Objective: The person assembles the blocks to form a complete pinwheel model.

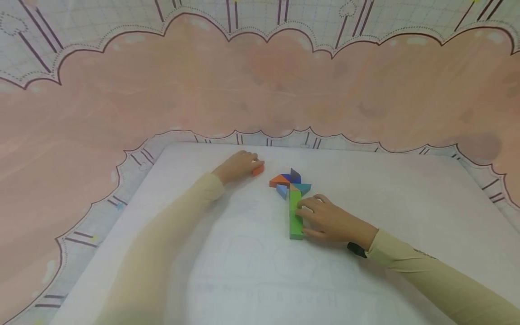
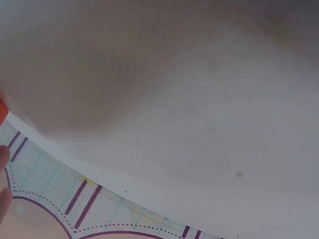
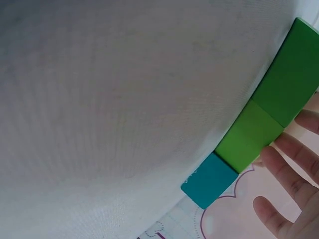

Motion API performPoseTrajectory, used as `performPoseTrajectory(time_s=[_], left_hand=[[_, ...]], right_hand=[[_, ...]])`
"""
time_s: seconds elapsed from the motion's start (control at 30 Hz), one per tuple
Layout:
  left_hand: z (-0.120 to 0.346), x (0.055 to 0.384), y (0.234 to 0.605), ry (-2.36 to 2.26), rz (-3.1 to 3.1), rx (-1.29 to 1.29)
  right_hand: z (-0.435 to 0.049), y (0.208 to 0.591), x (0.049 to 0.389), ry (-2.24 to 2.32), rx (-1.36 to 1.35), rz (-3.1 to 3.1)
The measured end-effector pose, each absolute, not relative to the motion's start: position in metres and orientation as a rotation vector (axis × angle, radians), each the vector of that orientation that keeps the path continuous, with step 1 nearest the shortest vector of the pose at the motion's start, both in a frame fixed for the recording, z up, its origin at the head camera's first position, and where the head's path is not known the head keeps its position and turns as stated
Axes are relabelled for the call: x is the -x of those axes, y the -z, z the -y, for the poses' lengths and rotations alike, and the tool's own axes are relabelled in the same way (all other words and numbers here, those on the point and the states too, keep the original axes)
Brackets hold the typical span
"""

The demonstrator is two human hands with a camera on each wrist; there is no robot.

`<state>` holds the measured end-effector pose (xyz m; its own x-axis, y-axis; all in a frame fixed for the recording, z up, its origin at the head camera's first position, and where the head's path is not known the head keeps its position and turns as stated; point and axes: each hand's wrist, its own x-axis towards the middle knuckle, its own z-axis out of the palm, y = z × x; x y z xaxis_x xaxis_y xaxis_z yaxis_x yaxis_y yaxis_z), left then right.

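Observation:
In the head view my left hand (image 1: 239,166) pinches a small orange block (image 1: 257,170) at the far side of the table, left of the arrangement. Only an edge of that block (image 2: 2,111) shows in the left wrist view. My right hand (image 1: 331,220) lies along the right side of a column of green blocks (image 1: 296,221), fingertips touching it. The right wrist view shows a dark green block (image 3: 289,72) and a lighter green block (image 3: 250,137) end to end, with a teal block (image 3: 209,180) beyond them.
Around the column's far end lie an orange triangle (image 1: 279,181), a dark blue block (image 1: 295,176), a light blue triangle (image 1: 282,191) and a teal triangle (image 1: 302,188). The white tabletop (image 1: 243,262) borders a patterned pink cloth (image 1: 260,85).

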<state>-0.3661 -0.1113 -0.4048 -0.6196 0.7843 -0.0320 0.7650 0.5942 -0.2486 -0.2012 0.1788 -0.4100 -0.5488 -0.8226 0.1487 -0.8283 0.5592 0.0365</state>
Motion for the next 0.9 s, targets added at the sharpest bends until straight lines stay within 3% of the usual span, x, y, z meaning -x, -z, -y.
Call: performPoseTrajectory(time_s=[0.4,0.9], left_hand=[[0.117,0.323,0.398,-0.365,2.747,1.424],[0.116,0.299,0.407,-0.283,2.523,1.592]], right_hand=[[-0.179,0.412,0.203,-0.047,-1.398,2.676],[-0.178,0.411,0.202,-0.044,-1.412,2.651]])
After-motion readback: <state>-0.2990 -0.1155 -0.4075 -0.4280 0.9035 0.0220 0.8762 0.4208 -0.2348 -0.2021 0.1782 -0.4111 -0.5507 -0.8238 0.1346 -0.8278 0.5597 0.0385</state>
